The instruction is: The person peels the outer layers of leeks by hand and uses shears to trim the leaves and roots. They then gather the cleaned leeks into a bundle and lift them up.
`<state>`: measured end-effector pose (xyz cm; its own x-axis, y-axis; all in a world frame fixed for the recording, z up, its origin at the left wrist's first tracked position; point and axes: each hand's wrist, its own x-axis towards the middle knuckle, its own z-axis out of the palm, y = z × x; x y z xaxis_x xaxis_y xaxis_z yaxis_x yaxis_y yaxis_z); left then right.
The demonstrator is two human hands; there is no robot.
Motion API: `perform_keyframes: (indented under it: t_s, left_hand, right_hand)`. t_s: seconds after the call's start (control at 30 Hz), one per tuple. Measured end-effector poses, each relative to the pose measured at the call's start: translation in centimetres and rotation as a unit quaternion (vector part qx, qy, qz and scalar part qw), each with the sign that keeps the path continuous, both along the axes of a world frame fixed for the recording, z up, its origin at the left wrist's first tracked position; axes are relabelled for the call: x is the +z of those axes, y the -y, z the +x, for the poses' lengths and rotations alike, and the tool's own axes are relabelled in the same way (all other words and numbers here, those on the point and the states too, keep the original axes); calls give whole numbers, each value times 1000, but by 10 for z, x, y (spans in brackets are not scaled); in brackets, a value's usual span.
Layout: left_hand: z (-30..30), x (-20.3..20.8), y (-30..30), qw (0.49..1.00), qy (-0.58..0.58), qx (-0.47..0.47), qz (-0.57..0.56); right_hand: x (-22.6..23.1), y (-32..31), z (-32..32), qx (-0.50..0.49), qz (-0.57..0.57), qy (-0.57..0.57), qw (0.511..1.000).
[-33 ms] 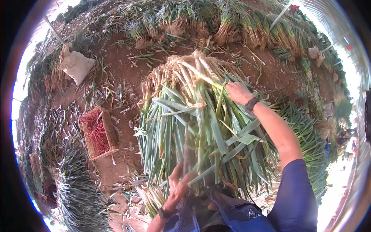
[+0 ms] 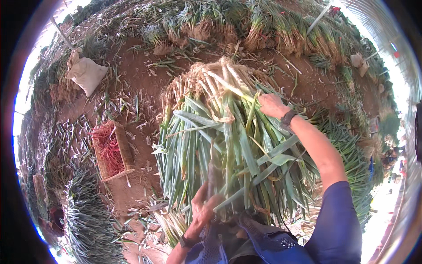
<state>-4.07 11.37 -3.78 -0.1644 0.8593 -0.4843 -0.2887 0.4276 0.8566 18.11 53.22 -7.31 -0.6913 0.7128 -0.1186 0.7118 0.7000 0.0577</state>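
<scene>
A big heap of leeks (image 2: 184, 136) lies in front of me, roots and pale stalks at the far end, green leaves fanning toward me. My right hand (image 2: 273, 105), with a dark band at its wrist, is closed at the heap's right side on a leek (image 2: 235, 89) whose pale stalk slants across the others. Low in the middle, close to my body, my left hand (image 2: 203, 211) is at the leaf ends. Its fingers are bent around a blurred, greyish upright strip that I cannot make out.
A wooden box (image 2: 126, 152) of red strands stands on the soil at the left. Behind it lies a pale sack (image 2: 88, 75). More leeks are piled at the lower left (image 2: 90, 220), along the back (image 2: 259, 33) and at the right (image 2: 349, 149). Loose leaves litter the ground.
My right hand has shifted very slightly to the right. My left hand and the heap look almost the same.
</scene>
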Motion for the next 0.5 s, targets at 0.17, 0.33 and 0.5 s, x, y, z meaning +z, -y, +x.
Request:
perform_keyframes:
  t_s: [0.17, 0.33, 0.5]
  left_hand:
    - [-22, -17, 3, 1000, 10, -3, 28]
    - [-33, -20, 5, 1000, 7, 5, 5]
    - [-42, -31, 5, 1000, -10, 22, 0]
  right_hand:
    - [38, 38, -14, -5, -87, 3, 996]
    - [50, 85, -5, -231, -446, -283, 817]
    - [56, 154, -8, -40, 18, -313, 949]
